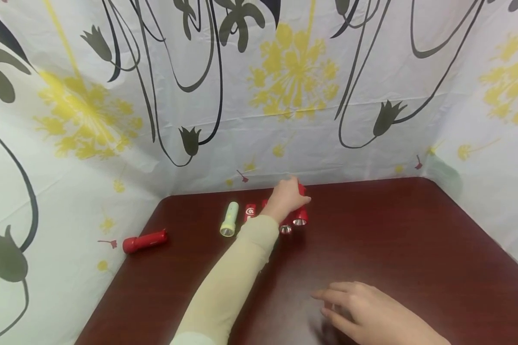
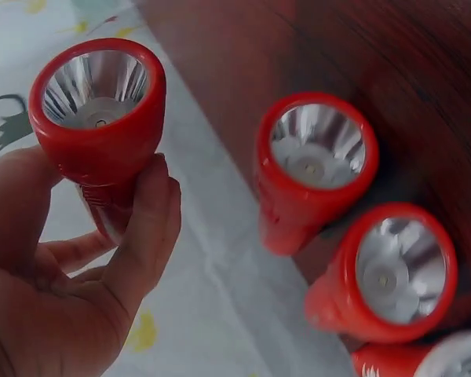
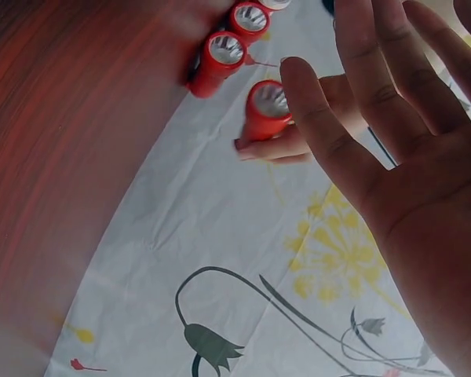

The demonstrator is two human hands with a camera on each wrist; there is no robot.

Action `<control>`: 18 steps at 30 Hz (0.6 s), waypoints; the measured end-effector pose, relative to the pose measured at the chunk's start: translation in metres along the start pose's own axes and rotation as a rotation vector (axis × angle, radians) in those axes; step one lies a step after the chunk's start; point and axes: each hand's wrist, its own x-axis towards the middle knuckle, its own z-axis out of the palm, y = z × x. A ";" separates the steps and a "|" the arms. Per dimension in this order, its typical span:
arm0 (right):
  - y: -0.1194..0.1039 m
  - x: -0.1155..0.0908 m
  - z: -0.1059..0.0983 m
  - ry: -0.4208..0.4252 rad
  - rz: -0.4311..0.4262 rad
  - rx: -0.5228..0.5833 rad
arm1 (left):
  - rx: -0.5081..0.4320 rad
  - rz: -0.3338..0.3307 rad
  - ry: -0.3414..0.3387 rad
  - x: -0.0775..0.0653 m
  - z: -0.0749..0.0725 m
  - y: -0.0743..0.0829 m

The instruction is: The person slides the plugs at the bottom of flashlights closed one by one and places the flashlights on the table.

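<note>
My left hand (image 1: 285, 194) grips a red flashlight (image 2: 102, 110) near the table's far edge. In the left wrist view its silvery reflector faces the camera, with the thumb and fingers round the body below the head. Two more red flashlights (image 2: 318, 149) (image 2: 400, 275) are beside it, lenses facing the same way. Part of the group is hidden behind the left hand and sleeve in the head view. Over the near part of the table, my right hand (image 1: 367, 311) holds nothing, its fingers loosely extended.
A pale green flashlight (image 1: 229, 219) and a red item with a white mark (image 1: 250, 211) lie left of the left hand. Another red flashlight (image 1: 145, 241) lies by the left edge of the dark brown table (image 1: 393, 239). Patterned cloth (image 1: 259, 105) hangs round the table.
</note>
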 end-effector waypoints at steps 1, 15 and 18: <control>0.000 0.000 0.000 -0.010 0.009 0.007 | 0.012 -0.003 -0.004 0.003 0.003 0.001; 0.004 -0.004 -0.001 0.027 -0.021 0.017 | 0.109 -0.046 -0.060 0.046 0.068 -0.007; 0.006 -0.006 -0.001 0.039 -0.031 0.007 | 0.122 -0.049 -0.041 0.065 0.087 -0.012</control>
